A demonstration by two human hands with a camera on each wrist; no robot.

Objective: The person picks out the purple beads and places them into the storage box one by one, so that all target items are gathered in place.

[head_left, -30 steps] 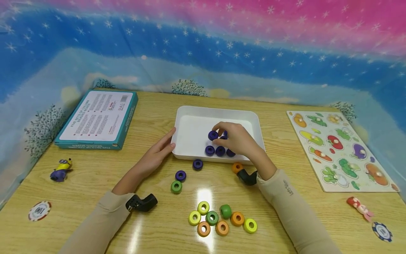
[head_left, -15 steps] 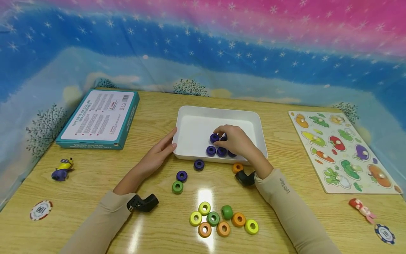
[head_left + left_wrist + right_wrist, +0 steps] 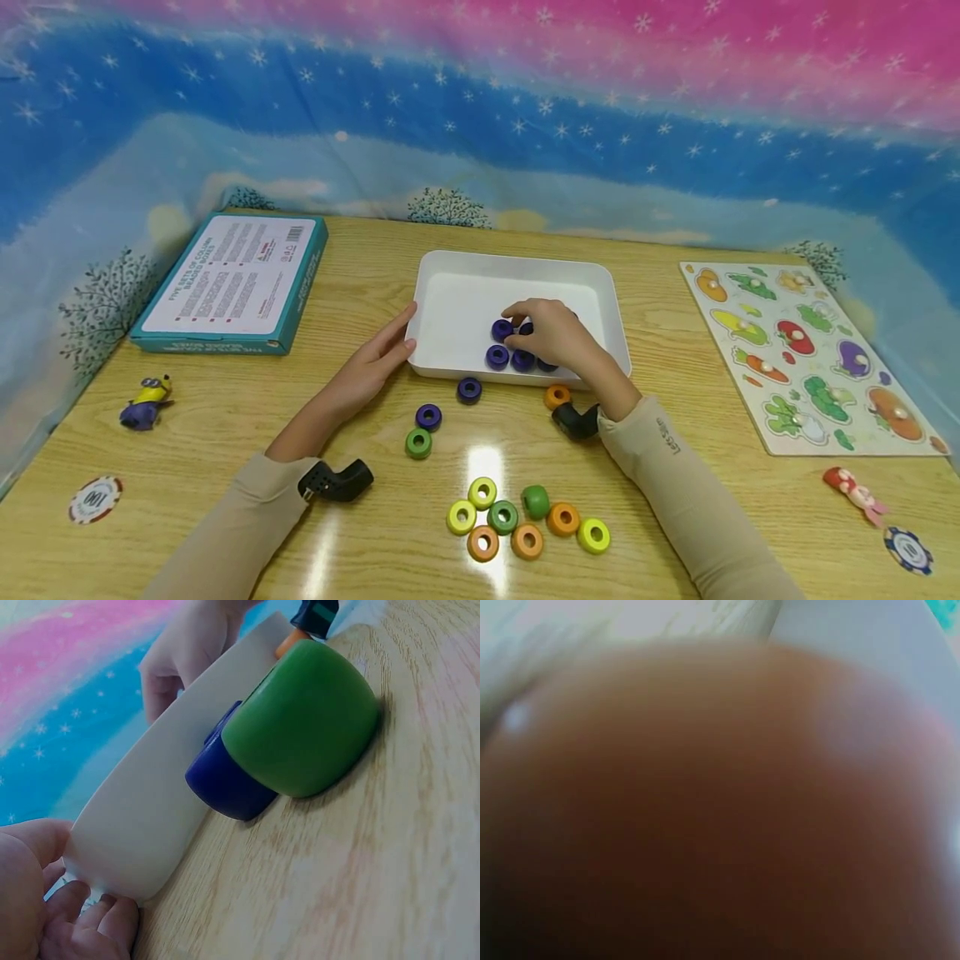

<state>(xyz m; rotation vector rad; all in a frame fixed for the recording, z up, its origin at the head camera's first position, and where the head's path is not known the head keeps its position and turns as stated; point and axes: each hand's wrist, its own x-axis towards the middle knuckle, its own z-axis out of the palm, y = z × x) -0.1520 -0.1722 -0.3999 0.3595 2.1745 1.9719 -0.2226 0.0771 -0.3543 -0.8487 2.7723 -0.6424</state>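
A white tray (image 3: 457, 312) lies on the wooden table, and my left hand (image 3: 362, 371) holds its left end. In the left wrist view the thumb lies at the rim and the other fingers are curled low by the corner. Over the tray's right half, my right hand (image 3: 555, 333) pinches a purple bead (image 3: 502, 331) between thumb and forefinger. Below it, a purple bead (image 3: 497, 357) stands in a row with others along the near wall. The hand partly hides several of them. A blurred orange-brown round shape (image 3: 720, 810) fills the right wrist view.
An orange bead (image 3: 557, 397) touches the right wrist camera. Before the tray lie two purple beads (image 3: 469, 391) and a green bead (image 3: 418, 443); several coloured beads (image 3: 502, 517) lie nearer. A teal box (image 3: 228, 283) stands left, a vegetable puzzle board (image 3: 810, 358) right.
My right hand has lowered the pinched purple bead slightly toward the near row. The orange bead by the right wrist camera has shifted slightly left. My left hand keeps its place.
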